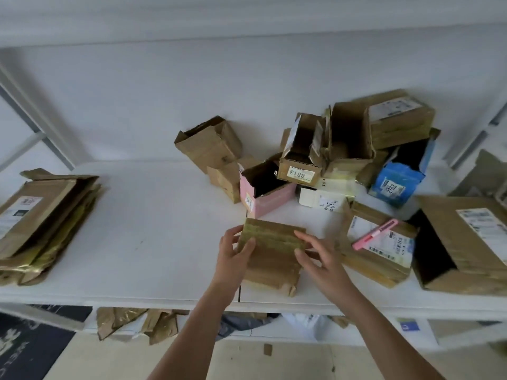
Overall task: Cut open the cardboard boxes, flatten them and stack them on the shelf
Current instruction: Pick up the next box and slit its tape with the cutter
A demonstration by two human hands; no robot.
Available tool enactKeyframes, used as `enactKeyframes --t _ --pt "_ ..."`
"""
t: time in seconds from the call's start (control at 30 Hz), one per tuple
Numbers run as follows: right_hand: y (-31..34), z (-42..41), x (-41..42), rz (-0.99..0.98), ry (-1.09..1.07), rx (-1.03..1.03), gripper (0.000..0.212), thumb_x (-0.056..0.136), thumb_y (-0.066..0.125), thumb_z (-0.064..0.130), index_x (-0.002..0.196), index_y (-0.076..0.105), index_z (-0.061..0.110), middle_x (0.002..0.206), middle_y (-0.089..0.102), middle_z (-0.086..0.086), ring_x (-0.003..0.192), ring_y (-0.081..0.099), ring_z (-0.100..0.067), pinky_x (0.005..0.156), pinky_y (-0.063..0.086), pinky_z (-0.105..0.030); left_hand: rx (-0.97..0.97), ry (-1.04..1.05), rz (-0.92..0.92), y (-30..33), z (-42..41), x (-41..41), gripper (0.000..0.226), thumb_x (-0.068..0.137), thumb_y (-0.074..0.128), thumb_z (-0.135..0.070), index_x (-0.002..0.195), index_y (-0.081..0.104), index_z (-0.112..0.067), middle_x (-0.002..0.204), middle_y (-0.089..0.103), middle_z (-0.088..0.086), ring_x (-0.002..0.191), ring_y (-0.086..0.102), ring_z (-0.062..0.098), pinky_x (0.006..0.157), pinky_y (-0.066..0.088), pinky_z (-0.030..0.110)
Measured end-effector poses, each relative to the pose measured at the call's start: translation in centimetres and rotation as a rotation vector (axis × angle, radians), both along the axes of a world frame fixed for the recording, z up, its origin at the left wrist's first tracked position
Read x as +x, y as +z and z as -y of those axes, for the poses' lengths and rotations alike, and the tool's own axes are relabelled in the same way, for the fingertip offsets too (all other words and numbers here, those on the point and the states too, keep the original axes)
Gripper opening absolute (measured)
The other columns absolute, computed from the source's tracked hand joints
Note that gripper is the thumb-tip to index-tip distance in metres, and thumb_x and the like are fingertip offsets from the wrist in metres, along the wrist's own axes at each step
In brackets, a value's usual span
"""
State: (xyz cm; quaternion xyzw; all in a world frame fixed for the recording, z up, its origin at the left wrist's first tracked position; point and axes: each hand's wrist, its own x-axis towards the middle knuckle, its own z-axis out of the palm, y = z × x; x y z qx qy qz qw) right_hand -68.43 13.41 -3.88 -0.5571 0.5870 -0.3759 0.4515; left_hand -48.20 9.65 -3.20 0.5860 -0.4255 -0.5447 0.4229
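A small brown taped cardboard box lies on the white shelf near its front edge. My left hand grips the box's left side, thumb on top. My right hand touches its right side with thumb and fingers spread. A pink box cutter rests on a labelled brown box just to the right, out of both hands. A stack of flattened cardboard lies at the shelf's left end.
A heap of open boxes fills the back right: brown ones, a pink one, a blue one. A large open brown box lies at the right. Cardboard scraps sit on the lower shelf.
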Motion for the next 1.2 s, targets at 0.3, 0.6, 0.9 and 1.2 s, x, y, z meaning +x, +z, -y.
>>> enactKeyframes --t 0.3,0.6,0.9,1.2 --pt "-1.4 -1.8 -0.5 -0.095 0.077 -0.142 0.044 0.094 0.062 0.034 0.136 0.052 0.037 0.121 0.046 0.003 0.118 0.047 -0.001 0.095 0.052 -0.027 -0.010 0.070 -0.026 -2.0 -1.4 -0.3 0.035 0.099 0.054 -0.006 0.115 0.059 -0.037 0.117 0.059 -0.009 0.088 0.068 0.006 0.076 0.058 0.033" --pt "0.0 1.8 -10.7 -0.691 -0.399 -0.032 0.048 0.087 0.072 0.018 0.132 0.058 0.023 0.119 0.049 -0.014 0.111 0.049 -0.032 0.090 0.051 -0.044 0.018 0.036 0.104 -0.4 0.7 -1.0 0.035 0.098 0.051 -0.001 0.110 0.061 -0.033 0.112 0.057 -0.001 0.090 0.064 0.020 0.064 0.062 0.036" --pt "0.7 3.0 -12.6 -1.350 -0.166 -0.120 0.027 0.095 0.059 0.025 0.120 0.058 0.017 0.118 0.056 -0.005 0.115 0.053 -0.024 0.095 0.047 -0.036 0.143 -0.355 0.380 1.3 2.1 -2.1 0.037 0.098 0.050 -0.001 0.123 0.060 -0.027 0.117 0.054 0.003 0.103 0.061 0.028 0.072 0.062 0.042" --pt "2.1 2.2 -4.7 -0.063 -0.232 -0.486 0.008 0.092 0.061 0.004 0.096 0.056 0.009 0.072 0.060 -0.008 0.056 0.054 -0.022 0.047 0.047 -0.028 0.207 -0.100 0.397 -0.7 1.2 -1.9 0.039 0.090 0.071 -0.020 0.126 0.057 -0.013 0.117 0.059 0.010 0.105 0.061 0.030 0.090 0.055 0.051"
